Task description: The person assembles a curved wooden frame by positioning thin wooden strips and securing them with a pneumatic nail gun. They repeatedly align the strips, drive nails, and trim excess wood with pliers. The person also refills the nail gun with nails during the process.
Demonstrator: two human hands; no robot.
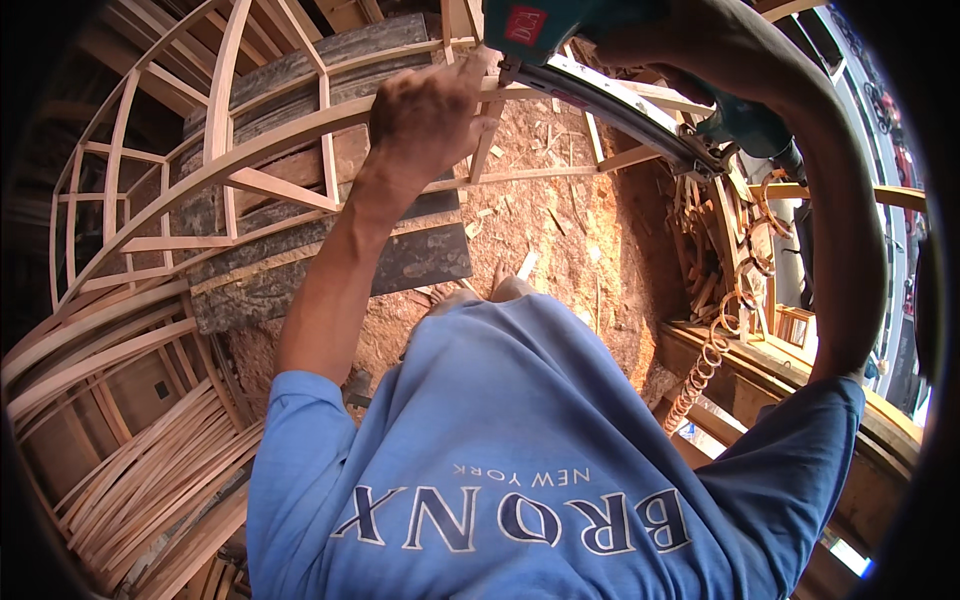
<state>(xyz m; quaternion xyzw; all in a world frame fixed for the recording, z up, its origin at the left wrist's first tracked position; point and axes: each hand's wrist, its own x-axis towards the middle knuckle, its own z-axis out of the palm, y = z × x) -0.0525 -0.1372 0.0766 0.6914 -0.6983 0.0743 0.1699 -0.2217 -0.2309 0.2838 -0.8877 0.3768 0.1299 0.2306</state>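
My right hand (655, 38) is wrapped around the handle of a teal nail gun (535, 25) at the top of the view. The gun's long metal magazine (620, 108) slants down to the right, and its nose meets a joint of a curved wooden frame (285, 137). Just left of that nose, my left hand (425, 115) grips the frame's long curved rail, fingers and thumb on either side of the wood. Part of the right hand is hidden behind the gun and its own wrist.
A coiled orange air hose (705, 365) hangs at the right, beside wooden beams (790, 375). Bundled thin wooden strips (150, 470) lie at lower left. Dark boards (420, 255) rest under the frame. Wood scraps (555, 220) litter the dirt floor around my bare feet.
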